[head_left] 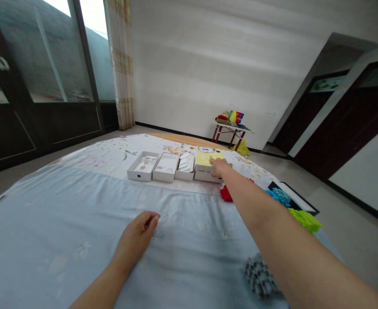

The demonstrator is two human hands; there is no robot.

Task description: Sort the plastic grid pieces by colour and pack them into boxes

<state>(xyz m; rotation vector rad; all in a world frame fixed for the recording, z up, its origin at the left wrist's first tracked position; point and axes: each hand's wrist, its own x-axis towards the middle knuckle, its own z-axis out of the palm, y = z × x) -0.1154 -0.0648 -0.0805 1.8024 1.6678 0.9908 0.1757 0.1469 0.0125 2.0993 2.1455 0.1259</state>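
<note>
My right hand (220, 167) reaches far forward to the near right corner of a white box with a yellow cartoon top (205, 159). Its fingers lie over the top and its thumb is against the front side. My left hand (139, 234) rests low over the pale blue cloth, fingers curled in, with nothing visible in them. Left of the cartoon box stand a box with white folded pieces inside (185, 164), a white printed box (166, 165) and an open white box with small beige pieces (143, 165). Under my right forearm a red textured bundle (226, 194) is partly hidden.
A grey bumpy bundle (260, 277) lies near right, partly behind my forearm. Further right are a blue bundle (279, 196), a lime green bundle (306, 220) and a black-and-white flat item (300, 199). A small side table (232, 127) stands by the wall.
</note>
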